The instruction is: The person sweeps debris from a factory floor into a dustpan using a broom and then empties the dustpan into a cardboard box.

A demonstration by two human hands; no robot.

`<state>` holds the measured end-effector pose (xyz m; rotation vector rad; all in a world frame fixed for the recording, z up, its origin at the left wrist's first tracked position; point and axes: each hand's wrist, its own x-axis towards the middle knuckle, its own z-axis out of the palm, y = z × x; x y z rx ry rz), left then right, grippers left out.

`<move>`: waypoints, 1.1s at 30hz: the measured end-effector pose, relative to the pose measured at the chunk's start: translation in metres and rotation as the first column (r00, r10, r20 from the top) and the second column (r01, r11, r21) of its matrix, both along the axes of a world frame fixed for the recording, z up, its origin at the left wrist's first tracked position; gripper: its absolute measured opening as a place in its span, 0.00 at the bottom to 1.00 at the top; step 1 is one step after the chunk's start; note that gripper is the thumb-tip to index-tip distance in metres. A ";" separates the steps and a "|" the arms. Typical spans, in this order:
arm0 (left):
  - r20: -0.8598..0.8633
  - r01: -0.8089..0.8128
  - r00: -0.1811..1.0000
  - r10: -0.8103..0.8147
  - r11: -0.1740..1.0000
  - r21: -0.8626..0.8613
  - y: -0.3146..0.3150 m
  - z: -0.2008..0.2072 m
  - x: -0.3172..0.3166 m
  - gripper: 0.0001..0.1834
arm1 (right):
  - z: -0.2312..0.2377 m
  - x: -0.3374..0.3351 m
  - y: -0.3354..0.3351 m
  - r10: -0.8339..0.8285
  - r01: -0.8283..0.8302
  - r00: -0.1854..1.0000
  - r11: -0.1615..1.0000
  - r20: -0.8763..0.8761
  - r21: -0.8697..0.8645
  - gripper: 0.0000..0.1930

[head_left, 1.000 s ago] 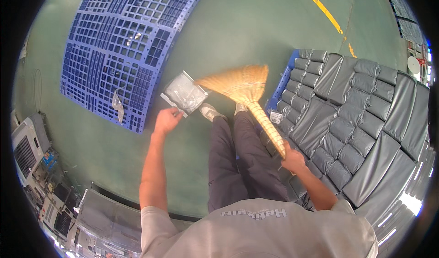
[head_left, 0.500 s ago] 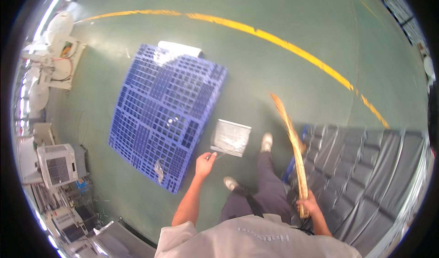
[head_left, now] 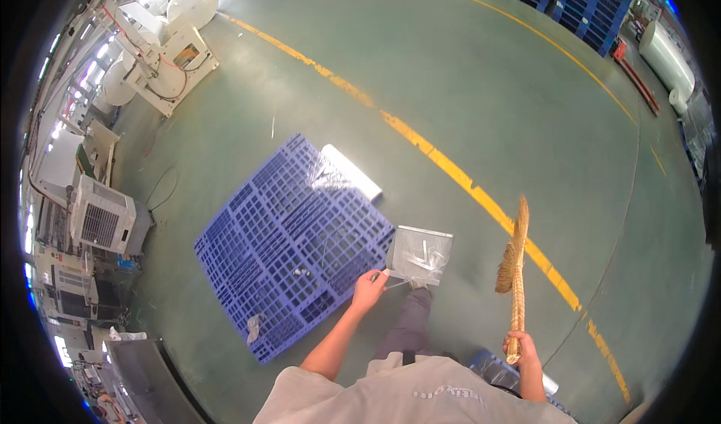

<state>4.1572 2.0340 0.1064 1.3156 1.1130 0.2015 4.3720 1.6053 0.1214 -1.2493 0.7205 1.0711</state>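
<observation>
Head view, looking down over the person's shoulders. The left hand [head_left: 369, 289] is closed around the thin handle of a metal dustpan [head_left: 420, 253], which hangs level just above the green floor [head_left: 481, 86], a few pale scraps lying in its tray. The right hand [head_left: 517, 347] is clamped on the lower end of a straw broom [head_left: 515, 266], held upright with its bristle head raised clear of the floor and crossing the yellow floor line [head_left: 451, 172]. The two hands are well apart. To carry well, the pan should stay flat with its open lip tipped slightly up, so the scraps do not slide out, and the broom should stay clear of it. A blue plastic pallet [head_left: 293, 244] lies just left of the dustpan, with a white roll [head_left: 351, 172] at its far edge; white machines [head_left: 105, 217] stand along the left wall.
</observation>
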 end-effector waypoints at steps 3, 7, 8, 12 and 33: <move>0.073 -0.073 0.994 0.076 0.996 -0.044 0.059 -0.008 0.071 0.22 | 0.002 0.074 0.035 -0.031 0.031 0.999 0.999 0.016 0.019 0.14; 0.073 -0.185 0.979 0.189 0.981 -0.060 0.146 -0.002 0.158 0.23 | 0.003 0.145 0.080 0.080 -0.076 0.989 0.996 0.122 -0.042 0.15; 0.064 -0.223 0.972 0.224 0.975 -0.028 0.171 0.002 0.174 0.23 | 0.001 0.161 0.093 0.084 -0.077 0.984 0.996 0.155 -0.047 0.14; 0.046 -0.285 0.957 0.286 0.958 -0.040 0.275 0.000 0.227 0.24 | -0.032 0.251 0.150 0.173 -0.140 0.978 0.959 0.117 -0.246 0.12; 0.090 -0.793 0.601 0.794 0.580 0.186 0.704 0.037 0.327 0.24 | 0.080 0.641 1.079 0.792 -0.817 0.431 0.546 0.432 -0.185 0.22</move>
